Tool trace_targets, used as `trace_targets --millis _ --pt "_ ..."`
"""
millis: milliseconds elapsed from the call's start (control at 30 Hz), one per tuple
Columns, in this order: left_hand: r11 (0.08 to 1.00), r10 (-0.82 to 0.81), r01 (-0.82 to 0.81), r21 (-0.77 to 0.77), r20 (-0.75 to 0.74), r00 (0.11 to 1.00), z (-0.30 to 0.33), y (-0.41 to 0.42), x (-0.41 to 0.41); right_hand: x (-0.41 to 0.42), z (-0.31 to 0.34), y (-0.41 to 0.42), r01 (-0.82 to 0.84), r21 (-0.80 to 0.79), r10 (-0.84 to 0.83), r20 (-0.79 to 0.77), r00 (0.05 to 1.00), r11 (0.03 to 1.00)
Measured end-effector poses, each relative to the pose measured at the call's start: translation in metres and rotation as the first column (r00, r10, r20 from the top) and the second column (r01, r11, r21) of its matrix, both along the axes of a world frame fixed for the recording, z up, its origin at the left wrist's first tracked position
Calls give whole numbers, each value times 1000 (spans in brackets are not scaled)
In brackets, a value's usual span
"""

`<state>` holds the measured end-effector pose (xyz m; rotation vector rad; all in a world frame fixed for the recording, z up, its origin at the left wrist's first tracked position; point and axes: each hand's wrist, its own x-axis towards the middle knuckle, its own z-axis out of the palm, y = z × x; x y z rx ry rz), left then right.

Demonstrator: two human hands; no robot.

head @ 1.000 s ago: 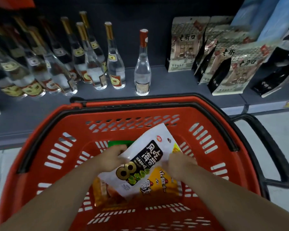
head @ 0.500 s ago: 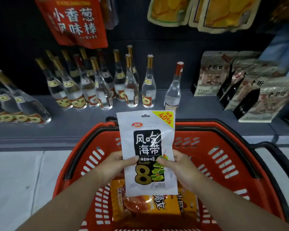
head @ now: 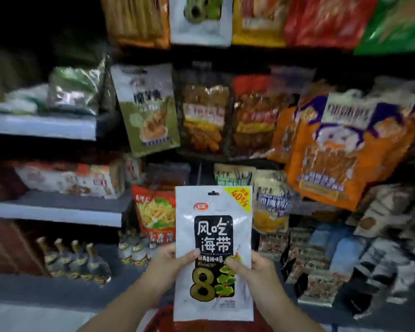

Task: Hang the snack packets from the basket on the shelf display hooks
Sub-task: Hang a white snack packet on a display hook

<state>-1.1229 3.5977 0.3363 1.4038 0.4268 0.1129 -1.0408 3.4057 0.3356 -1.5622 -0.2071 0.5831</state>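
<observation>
A white snack packet [head: 213, 233] with black lettering, a big "8" and a yellow corner stands upright in front of the shelves. My left hand [head: 169, 264] grips its left edge and my right hand [head: 247, 269] grips its right edge, thumbs on the front. A small hang hole sits at the packet's top middle. Only a strip of the red basket [head: 158, 319] shows at the bottom, below the packet. Rows of hanging snack packets [head: 206, 121] fill the display behind; the hooks themselves are hidden by blur.
Grey shelves [head: 53, 212] run along the left with boxed goods. Glass bottles [head: 74, 259] stand on the low shelf at the left. Orange packets [head: 333, 149] and stacked pouches [head: 321, 267] crowd the right. Another row of packets [head: 201, 17] hangs along the top.
The packet came out of the basket and rose upright in both hands. The view tilted up from the basket and bottles to the hanging display.
</observation>
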Motion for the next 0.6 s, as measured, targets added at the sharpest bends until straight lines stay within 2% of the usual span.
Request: trace_targets --millis 167,300,433,600 --pt "998 42 -48 50 116 992 175 -6 4 4 171 2 1 24 -4 146 989 1000" --pt "980 69 -105 171 203 977 276 -1 9 8 270 7 29 34 -36 240 970 999" --pt "965 90 -154 210 285 954 341 9 14 13 338 17 30 64 -49 313 948 997" --pt "969 70 -143 201 332 941 385 26 23 16 384 33 47 113 -87 380 921 992"
